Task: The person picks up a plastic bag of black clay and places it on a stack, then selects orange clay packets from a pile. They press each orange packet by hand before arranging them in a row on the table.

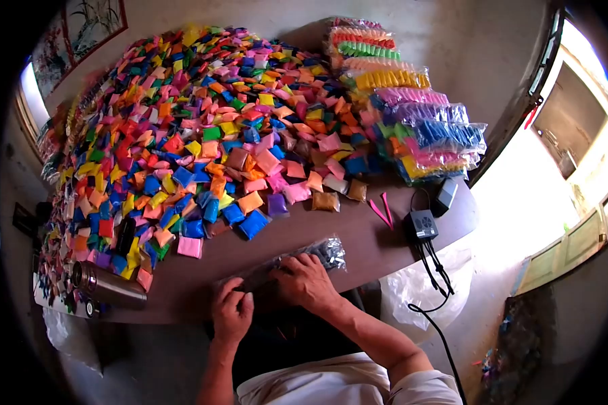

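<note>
A long clear plastic bag [331,254] with dark grey packets inside lies along the table's near edge. My right hand [306,280] is closed over its middle, fingers bent down onto the plastic. At the bag's left end, my left hand [232,312] has its fingers curled in and the thumb raised beside them, gripping the plastic edge. The fingertips of both hands are partly hidden. Just beyond the bag, loose small packets such as a blue one [253,225] and a pink one [190,247] lie on the table.
A huge heap of colourful packets [202,135] covers the table's left and back. Filled clear bags [418,115] are stacked back right. Pink tweezers [382,211], a black box with cables [423,225] and a steel flask [111,285] stand or lie on the brown table [358,226].
</note>
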`<state>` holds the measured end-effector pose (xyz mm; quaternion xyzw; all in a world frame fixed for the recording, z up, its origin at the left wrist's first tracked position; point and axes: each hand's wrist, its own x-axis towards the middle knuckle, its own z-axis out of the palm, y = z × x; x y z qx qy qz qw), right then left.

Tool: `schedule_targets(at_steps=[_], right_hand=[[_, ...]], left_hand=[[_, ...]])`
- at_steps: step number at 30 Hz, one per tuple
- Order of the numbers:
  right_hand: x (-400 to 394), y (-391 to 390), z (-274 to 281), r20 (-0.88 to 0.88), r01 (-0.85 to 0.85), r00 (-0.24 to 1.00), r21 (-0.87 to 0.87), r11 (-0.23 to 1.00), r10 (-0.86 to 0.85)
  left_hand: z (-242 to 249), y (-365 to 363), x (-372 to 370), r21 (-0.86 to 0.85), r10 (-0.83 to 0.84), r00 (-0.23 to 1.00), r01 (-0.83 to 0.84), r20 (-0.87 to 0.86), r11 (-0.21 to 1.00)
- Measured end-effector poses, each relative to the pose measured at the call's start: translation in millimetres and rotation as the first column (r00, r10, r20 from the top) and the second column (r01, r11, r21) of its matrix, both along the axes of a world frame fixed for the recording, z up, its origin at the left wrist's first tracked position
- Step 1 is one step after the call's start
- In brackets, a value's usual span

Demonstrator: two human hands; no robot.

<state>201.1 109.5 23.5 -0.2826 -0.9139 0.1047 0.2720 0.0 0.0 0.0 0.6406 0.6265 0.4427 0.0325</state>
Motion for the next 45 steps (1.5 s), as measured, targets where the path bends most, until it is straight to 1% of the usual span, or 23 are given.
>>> schedule_targets(at_steps=[5,7,9,12,14,16,17,19,20,21,24,26,28,31,33,34,35,36,37,38,39,41,45], right_hand=[[9.6,31.6,5.9,-0.104,0.111,0.988,-0.068,0.992,-0.117],[11.9,43.2,23.0,-0.139,0.125,0.981,-0.101,0.987,-0.138],[10.9,55.0,28.6,-0.177,0.120,0.973,-0.176,0.977,-0.151],[6.5,70.9,42.3,-0.287,0.085,0.946,-0.239,0.967,-0.154],[3.6,81.6,50.8,-0.353,0.063,0.921,-0.282,0.957,-0.165],[1.6,91.5,60.6,-0.488,-0.028,0.844,-0.456,0.890,-0.224],[0.5,98.0,64.6,-0.490,-0.026,0.842,-0.455,0.890,-0.226],[-1.5,111.9,73.3,-0.626,-0.237,0.647,-0.708,0.665,-0.436],[-1.5,126.3,67.7,-0.767,-0.387,0.511,-0.609,0.692,-0.388],[1.1,134.4,76.9,-0.737,-0.413,0.475,-0.669,0.618,-0.481],[5.9,174.6,95.8,-0.685,-0.369,0.416,-0.729,0.577,-0.599],[7.3,217.2,89.4,-0.768,-0.511,0.124,-0.592,0.623,-0.628],[17.1,223.5,124.6,-0.806,-0.610,0.049,-0.492,0.621,-0.590],[36.2,270.3,134.3,-0.834,-0.541,-0.004,-0.462,0.703,-0.552],[57.5,313.6,132.9,-0.792,-0.568,-0.008,-0.499,0.654,-0.611],[66.2,320.1,143.9,-0.745,-0.496,-0.018,-0.573,0.653,-0.667],[88.5,366.5,129.4,-0.769,-0.563,0.031,-0.541,0.625,-0.638],[107.0,402.8,122.5,-0.809,-0.439,-0.048,-0.510,0.740,-0.586],[114.3,399.4,137.0,-0.812,-0.526,-0.182,-0.397,0.752,-0.555],[118.4,371.5,168.8,-0.703,-0.466,-0.202,-0.543,0.698,-0.682],[134.0,392.7,164.5,-0.754,-0.422,-0.241,-0.486,0.765,-0.612],[165.9,430.7,159.9,-0.671,-0.267,-0.249,-0.645,0.716,-0.698],[193.3,425.0,182.2,-0.639,-0.272,-0.288,-0.660,0.700,-0.714]], left_hand=[[-6.6,-13.6,-49.2,-0.084,0.300,0.923,-0.288,0.241,0.954],[-24.3,-15.9,-80.0,-0.231,0.365,0.871,-0.300,0.330,0.926],[-19.1,-15.0,-86.1,-0.198,0.329,0.875,-0.274,0.355,0.941],[-8.3,-6.3,-75.0,-0.261,0.372,0.890,-0.306,0.262,0.915],[-14.8,1.5,-71.4,-0.209,0.404,0.915,-0.391,0.020,0.896],[-14.2,7.2,-67.7,-0.181,0.410,0.912,-0.405,-0.009,0.896],[-13.7,10.1,-64.8,-0.154,0.418,0.908,-0.418,-0.035,0.895],[-7.5,12.1,-60.7,-0.186,0.419,0.907,-0.418,-0.036,0.889],[-7.7,13.0,-60.1,-0.195,0.415,0.909,-0.415,-0.045,0.888],[-8.5,13.1,-59.0,-0.205,0.411,0.910,-0.413,-0.053,0.887],[-21.3,11.8,-64.7,-0.245,0.418,0.900,-0.436,-0.124,0.866],[-22.5,9.6,-63.1,-0.205,0.405,0.897,-0.436,-0.175,0.876],[-19.1,10.7,-59.8,-0.167,0.396,0.891,-0.435,-0.224,0.885],[-13.7,11.1,-53.7,-0.197,0.387,0.895,-0.430,-0.223,0.881],[-14.6,10.8,-53.7,-0.154,0.395,0.874,-0.448,-0.283,0.881],[-16.2,10.3,-55.6,-0.155,0.395,0.873,-0.448,-0.286,0.880],[-18.7,9.6,-57.9,-0.149,0.378,0.884,-0.428,-0.277,0.892],[-20.7,10.2,-58.7,-0.143,0.359,0.894,-0.406,-0.268,0.903],[-20.5,10.9,-57.3,-0.146,0.357,0.894,-0.405,-0.270,0.903],[-18.9,10.7,-55.4,-0.142,0.364,0.890,-0.412,-0.276,0.900],[-17.1,10.8,-54.1,-0.136,0.372,0.884,-0.421,-0.282,0.897],[-14.7,11.4,-53.9,-0.154,0.372,0.885,-0.424,-0.282,0.893],[-12.3,13.5,-49.7,-0.138,0.388,0.869,-0.444,-0.308,0.885]])
